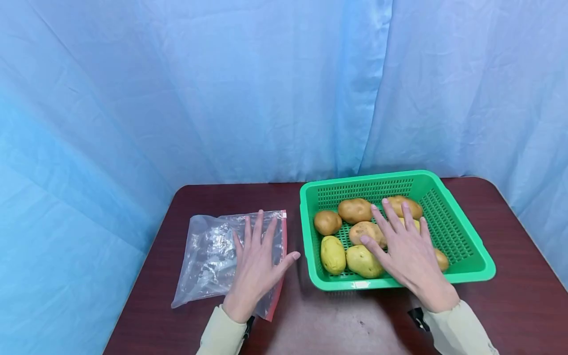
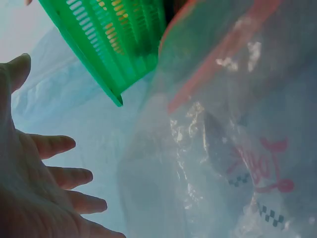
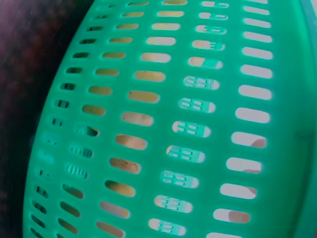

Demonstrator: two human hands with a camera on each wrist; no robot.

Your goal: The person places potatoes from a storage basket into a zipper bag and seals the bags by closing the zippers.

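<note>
A clear plastic zip bag (image 1: pixel 201 266) with a red strip along its right edge lies flat at the left of the table. Over it my left hand (image 1: pixel 255 271) is spread, fingers straight and thumb out, gripping nothing. To the right stands a green slotted basket (image 1: pixel 337 285) holding several brown potatoes (image 1: pixel 354 211) and yellow potatoes (image 1: pixel 333 255). My right hand (image 1: pixel 410 254) extends above the basket with fingers fanned, hiding part of the contents. In the left wrist view, pink lettering shows on the bag (image 2: pixel 233 148). The basket's side wall (image 3: pixel 163 111) fills the right wrist view.
The dark reddish-brown table (image 1: pixel 151 315) has rounded far corners. Light blue curtains (image 1: pixel 266 88) hang directly behind its far edge and along the left side. The basket sits close to the far edge.
</note>
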